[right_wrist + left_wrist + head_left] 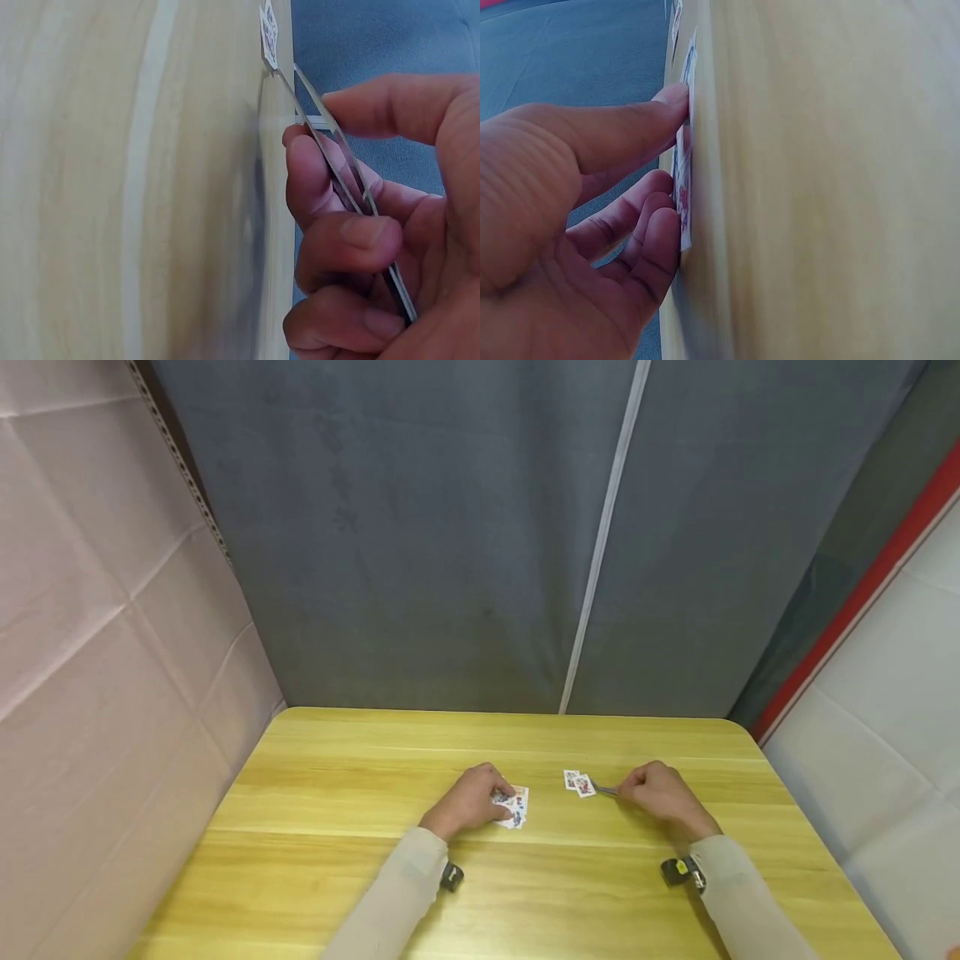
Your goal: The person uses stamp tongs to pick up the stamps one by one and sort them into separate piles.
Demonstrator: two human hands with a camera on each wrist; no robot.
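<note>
From my head view, my left hand [471, 800] rests on a small stack of cards [514, 807] at lower centre of the yellow table [337, 827]. My left wrist view adds that thumb and fingertips [676, 100] press it flat. My right hand [660, 795] grips metal tweezers [606, 790]; the right wrist view shows the tips at a card [268, 31], probably pinching its edge. Two such cards [578, 782] lie right of centre.
</note>
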